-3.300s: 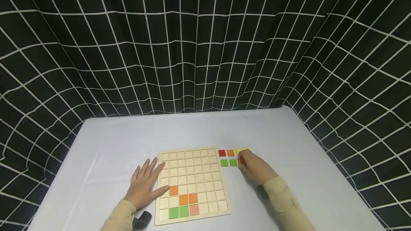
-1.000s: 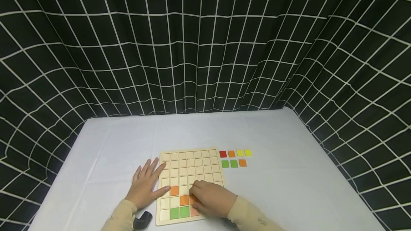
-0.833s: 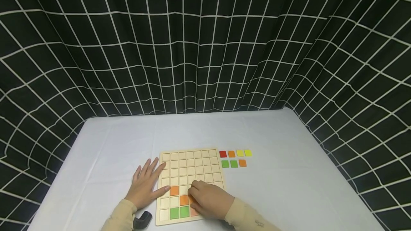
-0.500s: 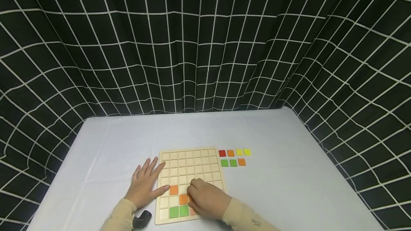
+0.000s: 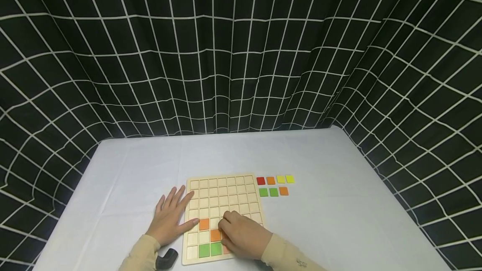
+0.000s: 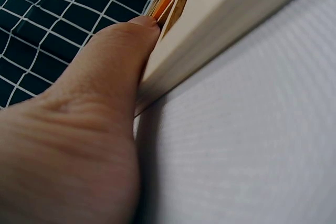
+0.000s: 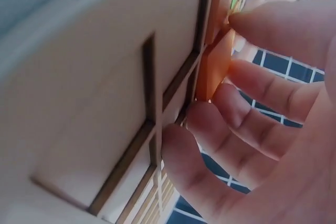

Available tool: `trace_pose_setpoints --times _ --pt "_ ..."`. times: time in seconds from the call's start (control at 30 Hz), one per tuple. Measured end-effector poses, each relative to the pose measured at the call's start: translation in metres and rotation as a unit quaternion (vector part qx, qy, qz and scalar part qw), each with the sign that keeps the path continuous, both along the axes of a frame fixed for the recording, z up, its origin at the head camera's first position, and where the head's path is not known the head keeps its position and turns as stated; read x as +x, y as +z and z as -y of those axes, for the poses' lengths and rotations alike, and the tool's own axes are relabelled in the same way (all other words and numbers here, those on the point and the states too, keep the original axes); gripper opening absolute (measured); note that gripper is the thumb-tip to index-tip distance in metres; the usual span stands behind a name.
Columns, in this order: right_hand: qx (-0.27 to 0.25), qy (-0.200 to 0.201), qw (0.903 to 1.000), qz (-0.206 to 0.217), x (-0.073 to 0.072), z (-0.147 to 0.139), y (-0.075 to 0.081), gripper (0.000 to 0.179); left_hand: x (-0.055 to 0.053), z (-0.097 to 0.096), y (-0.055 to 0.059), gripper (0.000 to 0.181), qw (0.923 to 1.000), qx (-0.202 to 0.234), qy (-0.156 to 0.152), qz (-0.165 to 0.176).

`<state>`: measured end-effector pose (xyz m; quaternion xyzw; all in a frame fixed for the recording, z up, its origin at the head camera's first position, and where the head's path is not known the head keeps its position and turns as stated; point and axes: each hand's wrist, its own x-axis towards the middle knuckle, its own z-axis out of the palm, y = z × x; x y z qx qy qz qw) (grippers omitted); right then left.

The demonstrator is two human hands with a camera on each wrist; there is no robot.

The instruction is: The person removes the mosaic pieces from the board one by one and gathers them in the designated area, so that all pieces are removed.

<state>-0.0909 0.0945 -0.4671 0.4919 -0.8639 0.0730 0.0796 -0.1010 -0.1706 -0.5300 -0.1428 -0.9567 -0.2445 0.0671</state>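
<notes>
A wooden grid board [image 5: 233,199] lies on the white table. My left hand [image 5: 169,218] rests flat at its left edge, fingers spread and thumb on the rim. Over the lower part of the board, my right hand [image 5: 244,235] pinches an orange tile [image 7: 215,66] between thumb and fingers; the hand mostly hides this tile in the head view. To its left are one orange tile [image 5: 216,235] and, a row up, another orange tile [image 5: 204,224]. In the bottom row sit two green tiles [image 5: 204,250] and a partly covered salmon tile [image 5: 226,249].
Right of the board, loose tiles lie in two rows: red [image 5: 261,181], orange [image 5: 270,180] and two yellow [image 5: 280,179] behind, two green [image 5: 263,192] and one orange [image 5: 283,191] in front. A black curved piece [image 5: 167,259] is by my left wrist. A grid-patterned curtain [image 5: 222,53] surrounds the table.
My right hand has left the loose orange tile at the right and come over the board onto an orange tile there. Lately it shifts only slightly left. My left hand stays put.
</notes>
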Motion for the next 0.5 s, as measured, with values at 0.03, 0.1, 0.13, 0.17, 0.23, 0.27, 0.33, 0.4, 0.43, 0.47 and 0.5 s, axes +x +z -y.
trace_pose_setpoints --times 0.03,0.1,0.13,0.17,0.23,0.27,0.33,0.4,0.43,0.47,0.5 --pt "-0.001 0.002 1.0000 0.005 -0.0001 -0.0005 0.0003 0.014 -0.0002 0.0000 0.0000 0.081 1.0000 -0.001 0.000 0.001" --pt "0.000 0.005 0.9999 0.013 -0.0002 -0.0016 0.0005 0.017 -0.0002 0.0000 0.0006 0.082 1.0000 -0.003 -0.001 0.005" --pt "0.000 0.006 0.9999 0.014 -0.0004 -0.0020 0.0004 0.018 -0.0002 0.0002 0.0006 0.082 1.0000 -0.004 -0.001 0.006" --pt "-0.001 0.006 0.9999 0.014 -0.0004 -0.0022 0.0002 0.017 -0.0002 0.0004 0.0004 0.081 1.0000 -0.003 -0.001 0.005" --pt "-0.006 0.007 0.9999 0.009 -0.0002 -0.0020 -0.0004 0.015 -0.0003 0.0006 0.0000 0.081 1.0000 0.001 -0.002 0.000" --pt "-0.008 0.007 0.9999 0.006 -0.0002 -0.0019 -0.0008 0.015 -0.0003 0.0007 -0.0005 0.081 1.0000 0.003 -0.002 -0.003" --pt "-0.012 0.007 0.9999 0.000 0.0002 -0.0015 -0.0011 0.014 -0.0008 0.0009 -0.0024 0.081 0.9999 0.002 -0.003 -0.009" --pt "-0.014 0.008 0.9999 -0.004 0.0006 -0.0017 -0.0010 0.012 -0.0008 0.0007 -0.0033 0.081 0.9999 0.001 -0.003 -0.014" --pt "-0.013 0.008 0.9999 -0.006 0.0007 -0.0021 -0.0006 0.012 -0.0007 0.0005 -0.0031 0.081 0.9999 0.001 -0.004 -0.014" --pt "-0.014 0.008 0.9998 -0.007 0.0007 -0.0026 0.0001 0.012 -0.0004 0.0003 -0.0025 0.081 0.9999 0.001 -0.004 -0.013" --pt "-0.015 0.005 0.9998 -0.010 0.0005 -0.0033 0.0010 0.011 -0.0002 0.0002 -0.0018 0.081 0.9999 0.001 -0.003 -0.011"
